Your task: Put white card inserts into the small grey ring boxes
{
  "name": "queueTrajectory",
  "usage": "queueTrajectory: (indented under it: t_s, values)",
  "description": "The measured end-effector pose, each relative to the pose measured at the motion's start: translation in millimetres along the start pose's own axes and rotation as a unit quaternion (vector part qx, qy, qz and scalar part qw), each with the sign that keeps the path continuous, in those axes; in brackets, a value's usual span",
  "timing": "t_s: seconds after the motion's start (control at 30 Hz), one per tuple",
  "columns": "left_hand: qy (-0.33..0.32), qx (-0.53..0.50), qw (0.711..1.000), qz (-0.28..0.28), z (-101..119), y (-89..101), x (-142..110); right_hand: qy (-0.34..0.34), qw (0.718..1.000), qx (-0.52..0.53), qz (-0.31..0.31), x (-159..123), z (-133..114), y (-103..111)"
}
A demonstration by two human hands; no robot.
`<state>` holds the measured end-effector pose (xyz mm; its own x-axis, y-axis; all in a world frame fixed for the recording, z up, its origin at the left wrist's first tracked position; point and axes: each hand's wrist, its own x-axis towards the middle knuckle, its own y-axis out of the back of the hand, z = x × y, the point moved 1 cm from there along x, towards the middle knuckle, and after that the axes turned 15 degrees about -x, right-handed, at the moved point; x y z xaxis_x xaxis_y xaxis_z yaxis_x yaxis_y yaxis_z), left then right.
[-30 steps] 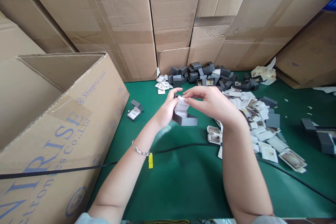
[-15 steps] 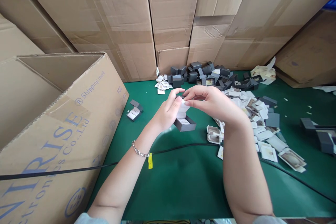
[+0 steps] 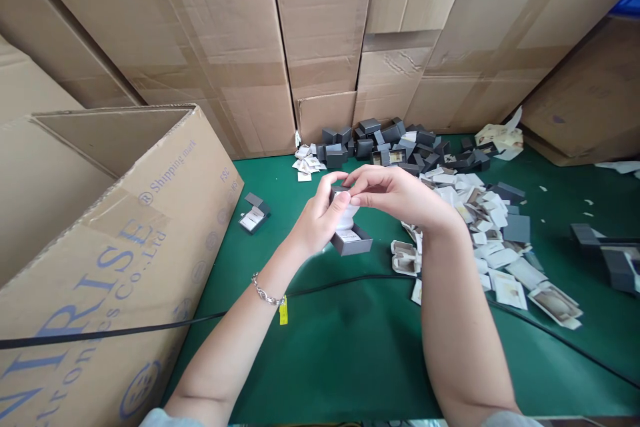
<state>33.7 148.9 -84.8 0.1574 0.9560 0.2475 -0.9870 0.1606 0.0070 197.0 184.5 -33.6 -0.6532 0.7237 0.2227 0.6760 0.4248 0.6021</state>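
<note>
My left hand (image 3: pixel 320 217) and my right hand (image 3: pixel 395 193) meet above the green table (image 3: pixel 325 347), both closed on one small grey hinged box (image 3: pixel 353 239) that stands open. Its white lining shows between my fingers. My left fingers wrap the box's lid side, and my right fingertips pinch at the top of the lid. A silver bracelet with a yellow tag (image 3: pixel 273 297) hangs on my left wrist.
A large open cardboard carton (image 3: pixel 125 240) stands at the left. Another open grey box (image 3: pixel 253 212) lies beside it. Several grey boxes (image 3: pixel 380 140) pile at the back; white inserts and cards (image 3: pixel 490 240) spread right. A black cable (image 3: pixel 150 327) crosses the table. Cardboard walls stand behind.
The open box tipped from lying lower in my hands to held closer between both sets of fingertips; my hands closed in on its lid. The view shifted slightly.
</note>
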Motion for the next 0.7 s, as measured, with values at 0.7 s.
queueTrajectory:
  t_s: [0.7]
  values:
    - [-0.214,-0.017,0.967,0.139,-9.7,5.5,5.8,-0.083,0.975,0.070,0.196,20.3,-3.8,-24.6]
